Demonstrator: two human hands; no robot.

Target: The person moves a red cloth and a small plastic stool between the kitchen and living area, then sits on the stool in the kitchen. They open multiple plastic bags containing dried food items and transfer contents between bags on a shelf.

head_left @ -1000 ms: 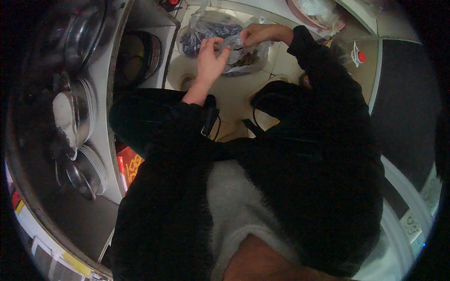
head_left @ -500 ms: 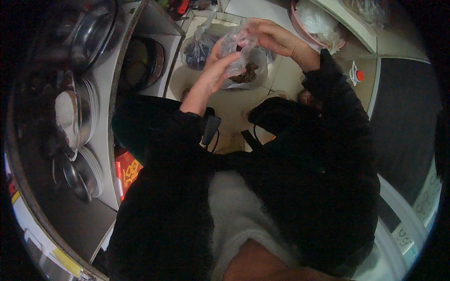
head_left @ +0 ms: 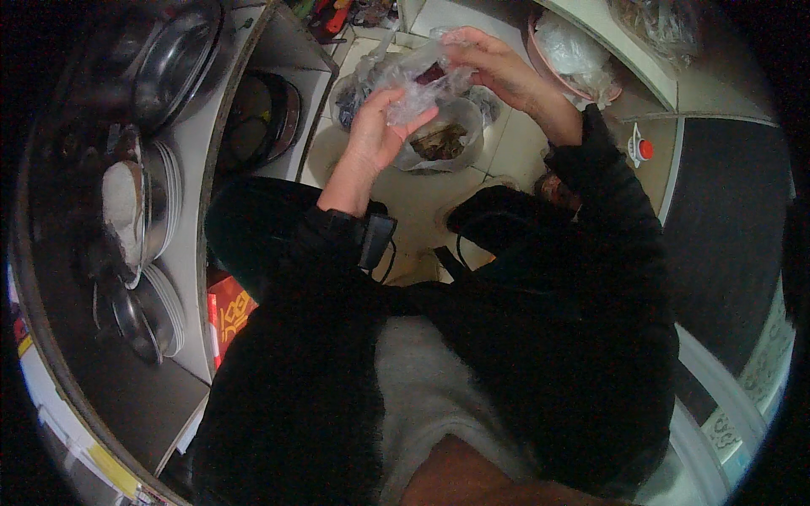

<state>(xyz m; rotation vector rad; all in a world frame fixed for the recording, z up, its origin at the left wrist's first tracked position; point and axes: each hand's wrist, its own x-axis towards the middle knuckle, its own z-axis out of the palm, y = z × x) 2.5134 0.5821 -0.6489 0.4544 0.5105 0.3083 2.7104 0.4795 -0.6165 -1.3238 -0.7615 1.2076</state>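
Up ahead, over the floor, I hold a clear crinkled plastic bag (head_left: 412, 94) between both hands. My left hand (head_left: 371, 135) is closed on its near left side, with the thumb and fingers around the film. My right hand (head_left: 504, 74) pinches the far right side. Inside the film shows a small dark red thing (head_left: 431, 74), too blurred to name. Below the hands, an open clear bag (head_left: 474, 150) stands on the floor with brown dried pieces (head_left: 440, 142) in it. Another clear bag (head_left: 345, 103) with dark contents lies partly hidden behind my left hand.
On the left, a shelf unit (head_left: 192, 278) holds stacked white plates (head_left: 171, 198), metal bowls (head_left: 135, 325) and dark pans (head_left: 261, 118). A pink basin (head_left: 535, 52) with plastic bags stands at far right. A red-capped container (head_left: 644, 149) is by the right cabinet.
The plastic bag is spread wider between my hands, and the dark red thing shows more plainly. My left hand has shifted slightly down and left, its fingers more extended.
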